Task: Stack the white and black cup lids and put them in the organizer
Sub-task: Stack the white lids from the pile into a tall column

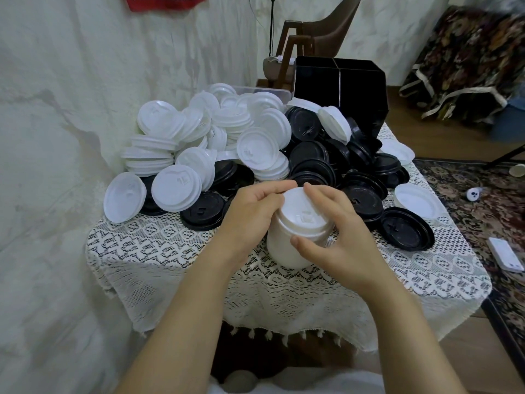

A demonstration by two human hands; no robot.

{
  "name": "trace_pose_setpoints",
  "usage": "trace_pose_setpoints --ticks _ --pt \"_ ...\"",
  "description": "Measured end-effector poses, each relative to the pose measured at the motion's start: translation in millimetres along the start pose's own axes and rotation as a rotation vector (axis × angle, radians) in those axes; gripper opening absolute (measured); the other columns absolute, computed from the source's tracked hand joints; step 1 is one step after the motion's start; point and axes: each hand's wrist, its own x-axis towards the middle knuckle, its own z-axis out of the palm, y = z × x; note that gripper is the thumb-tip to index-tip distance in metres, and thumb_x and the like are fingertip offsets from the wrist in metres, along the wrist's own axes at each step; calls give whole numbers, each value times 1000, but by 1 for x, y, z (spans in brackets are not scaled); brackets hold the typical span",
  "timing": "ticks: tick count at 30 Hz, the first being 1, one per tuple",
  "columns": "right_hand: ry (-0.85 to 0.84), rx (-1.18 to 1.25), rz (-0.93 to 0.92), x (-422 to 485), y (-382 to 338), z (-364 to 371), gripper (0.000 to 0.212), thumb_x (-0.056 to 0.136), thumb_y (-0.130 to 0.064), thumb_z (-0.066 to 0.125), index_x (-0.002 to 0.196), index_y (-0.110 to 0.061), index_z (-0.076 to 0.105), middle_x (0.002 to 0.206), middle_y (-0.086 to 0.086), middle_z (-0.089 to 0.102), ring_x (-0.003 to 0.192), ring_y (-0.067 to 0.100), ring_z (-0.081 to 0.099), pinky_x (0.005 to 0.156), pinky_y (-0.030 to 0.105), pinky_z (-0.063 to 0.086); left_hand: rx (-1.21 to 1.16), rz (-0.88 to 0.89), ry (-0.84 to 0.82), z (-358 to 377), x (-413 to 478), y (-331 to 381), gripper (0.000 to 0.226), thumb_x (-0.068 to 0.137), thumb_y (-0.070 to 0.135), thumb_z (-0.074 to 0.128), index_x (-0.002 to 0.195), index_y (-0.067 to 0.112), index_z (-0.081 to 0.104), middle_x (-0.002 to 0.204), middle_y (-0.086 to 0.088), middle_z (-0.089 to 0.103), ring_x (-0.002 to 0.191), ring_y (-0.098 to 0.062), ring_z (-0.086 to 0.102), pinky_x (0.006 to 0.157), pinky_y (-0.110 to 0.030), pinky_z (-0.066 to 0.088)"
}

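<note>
1. Far left of the desk: loose white lids lie tipped and overlapping, some leaning on edge. They look dumped rather than sorted, so each must be picked out singly.
2. Left-centre: short nested runs of white lids sit within the heap; black lids lie partly buried beneath them.
3. Left hand: curled around the left side of a white stack, fingers over the top rim. The grip appears meant to steady the column and square its edges.
4. The white stack stands upright on the lace cloth at the near edge of the pile, between both hands. Judging by its height, many lids are already nested.
5. Right hand: wrapped on the stack's right side, thumb low on the wall, fingers arched over the top. Both hands hold the stack; neither is open.
6. Right-centre: a black pile slopes up toward the organizer, a few white lids mixed in.
7. The organizer, black with dividers, stands at the back right, its compartments facing the person. I cannot tell whether any hold lids.
8. Far right: one white lid and one black lid lie apart near the desk edge.
9. Judgement: stacking is early; most lids remain loose. Carrying a tall column risks it buckling unless it is gripped top and bottom.
</note>
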Motion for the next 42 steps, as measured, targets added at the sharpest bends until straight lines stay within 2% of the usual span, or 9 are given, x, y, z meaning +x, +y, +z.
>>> trace_pose_setpoints --ticks 4,8,12,15,23,26,30,35,42 --pt "37 61 14 0 -3 6 85 72 -44 78 146 -21 41 136 -24 37 120 -21 34 94 -1 31 15 23 -36 0 0 1 35 94 1 45 111 17 70 111 4 71 107 -7 64 96 -27 49" --pt "125 59 15 -1 -2 17 74 78 -30 81 142 -24 46 131 -29 38 118 -18 38 95 3 34 22 48 -54 0 0 1 37 94 -1 43 106 20 70 107 2 72 105 -10 65 88 -23 51" --pt "195 34 1 0 -2 25 70 68 -43 73 133 -33 47 129 -29 40 117 -16 40 93 3 34 59 71 -70 0 1 1 38 92 -5 42 105 16 71 105 -4 73 103 -15 66 87 -27 52" --pt "218 26 -9 0 -1 28 78 63 -53 65 135 -25 52 129 -28 41 118 -13 41 92 3 35 97 62 -64 -3 3 0 37 91 -6 43 112 9 69 109 -4 71 107 -15 64 89 -24 50" --pt "254 41 -17 0 -1 31 76 62 -53 64 131 -26 53 126 -28 42 114 -16 42 88 1 35 116 52 -61 -5 4 -3 33 93 -1 47 115 10 69 111 0 70 108 -11 62 92 -23 49" --pt "241 40 -9 0 -1 31 77 61 -53 63 133 -26 53 127 -29 41 116 -16 40 91 1 34 122 137 90 -11 10 -3 26 94 4 51 105 18 71 106 4 71 103 -6 64 91 -21 48" --pt "222 42 14 -1 0 30 77 62 -50 67 134 -26 53 129 -29 40 118 -15 39 92 1 32 569 304 310 -24 36 -1 30 96 8 49 120 12 65 122 1 65 113 -9 57 97 -18 40" --pt "204 59 21 -1 0 29 69 67 -38 71 132 -31 50 130 -28 39 117 -15 38 90 0 31 977 373 257 -38 68 -10 36 91 2 50 125 7 61 133 -6 57 123 -23 51 99 -27 35" --pt "181 41 23 -2 0 27 69 68 -40 70 133 -33 49 129 -31 37 119 -14 36 91 1 32 1254 371 131 -50 101 -18 27 85 3 61 111 2 70 118 -12 64 112 -34 54 97 -39 39"
